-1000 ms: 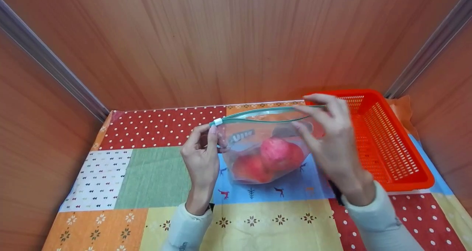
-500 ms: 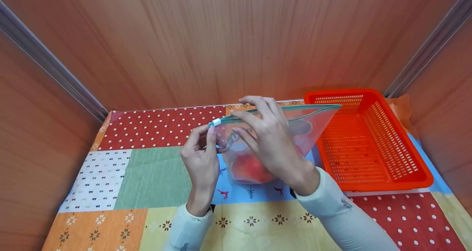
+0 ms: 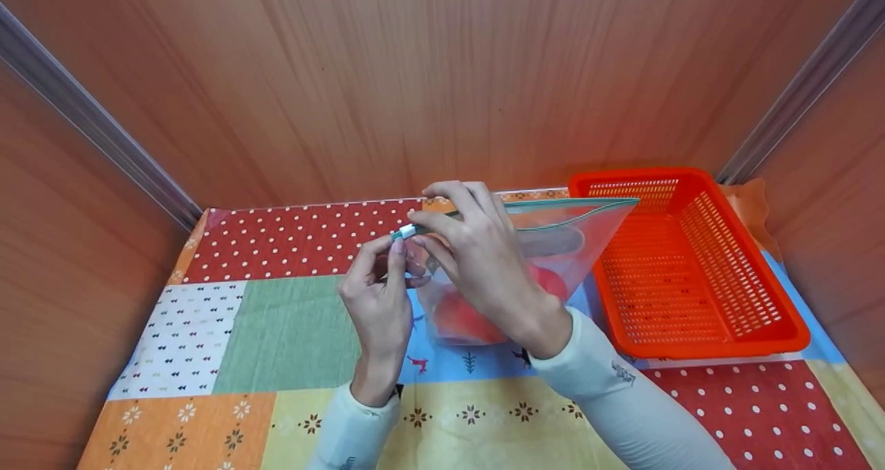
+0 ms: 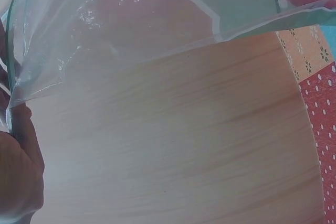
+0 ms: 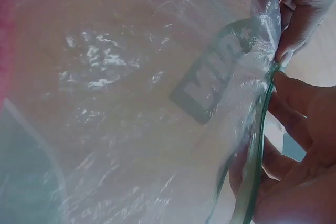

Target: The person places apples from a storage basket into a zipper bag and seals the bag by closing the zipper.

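A clear zip bag [image 3: 598,231] with a green zip edge stands upright on the cloth. Red-pink round fruit [image 3: 460,318] lies in its bottom, partly behind my right forearm. My left hand [image 3: 377,301] pinches the bag's top left corner, just below the white slider [image 3: 407,231]. From above, my right hand [image 3: 484,262] reaches across the bag, thumb and forefinger pinching at that slider. In the right wrist view, the green zip edge [image 5: 255,161] runs down from where both hands' fingertips meet. Towards the right corner the zip edges stand apart.
An orange-red plastic basket [image 3: 691,345] with slotted sides stands right of the bag, whose corner overlaps it in the head view. A patchwork cloth [image 3: 290,332] covers the table. Wood-grain panels [image 3: 442,76] rise behind and at both sides.
My right hand has moved left along the zip from the bag's right part to the slider at the left corner. The left hand keeps its pinch on that corner.
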Available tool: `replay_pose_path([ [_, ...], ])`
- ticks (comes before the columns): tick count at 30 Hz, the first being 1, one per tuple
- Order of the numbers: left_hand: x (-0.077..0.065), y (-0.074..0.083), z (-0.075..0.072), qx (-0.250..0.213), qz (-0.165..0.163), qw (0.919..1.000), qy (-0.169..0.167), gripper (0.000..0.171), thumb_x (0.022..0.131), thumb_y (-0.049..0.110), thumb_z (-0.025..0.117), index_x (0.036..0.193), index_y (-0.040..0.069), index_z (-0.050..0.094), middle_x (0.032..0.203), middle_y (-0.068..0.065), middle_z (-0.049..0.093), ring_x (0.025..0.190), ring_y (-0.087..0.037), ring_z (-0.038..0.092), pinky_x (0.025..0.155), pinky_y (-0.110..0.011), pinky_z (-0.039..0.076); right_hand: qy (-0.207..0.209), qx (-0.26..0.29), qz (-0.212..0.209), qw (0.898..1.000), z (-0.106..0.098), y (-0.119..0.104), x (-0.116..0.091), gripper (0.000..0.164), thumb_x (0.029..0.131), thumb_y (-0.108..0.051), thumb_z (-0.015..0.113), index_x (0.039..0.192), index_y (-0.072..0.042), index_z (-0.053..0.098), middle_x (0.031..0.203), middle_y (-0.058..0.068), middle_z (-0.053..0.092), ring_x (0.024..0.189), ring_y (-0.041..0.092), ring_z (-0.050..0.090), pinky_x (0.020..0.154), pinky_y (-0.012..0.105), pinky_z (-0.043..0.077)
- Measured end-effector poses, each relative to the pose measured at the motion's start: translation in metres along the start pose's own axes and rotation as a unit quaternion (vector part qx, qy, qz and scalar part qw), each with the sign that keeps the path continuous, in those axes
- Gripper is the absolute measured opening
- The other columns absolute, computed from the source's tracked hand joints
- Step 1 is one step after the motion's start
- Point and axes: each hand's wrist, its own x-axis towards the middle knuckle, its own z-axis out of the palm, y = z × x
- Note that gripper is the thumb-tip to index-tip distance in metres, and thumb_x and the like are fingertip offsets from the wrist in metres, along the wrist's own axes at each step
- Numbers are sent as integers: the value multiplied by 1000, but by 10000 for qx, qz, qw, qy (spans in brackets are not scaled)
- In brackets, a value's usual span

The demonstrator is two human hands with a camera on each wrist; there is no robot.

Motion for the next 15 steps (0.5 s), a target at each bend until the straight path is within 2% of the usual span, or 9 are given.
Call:
replay_pose_path([
  [7, 0, -1, 0, -29, 139, 9999, -21, 18, 87, -1, 60, 103, 5, 65, 78, -5, 63, 62, -16, 62, 53, -30, 54, 72, 125, -42, 9999, 4, 0, 2, 26, 80, -33, 71, 103, -20, 73, 118, 0, 55, 109, 13, 43, 91, 31, 38],
  [15, 1, 1, 1, -205, 353, 9991, -98, 18, 85, -6, 61, 100, 1, 64, 77, -8, 61, 61, -19, 61, 53, -31, 54, 343, 83, -127, 9993, 1, 3, 3, 22, 80, -33, 72, 99, -22, 74, 112, -2, 58, 105, 12, 45, 86, 31, 38],
])
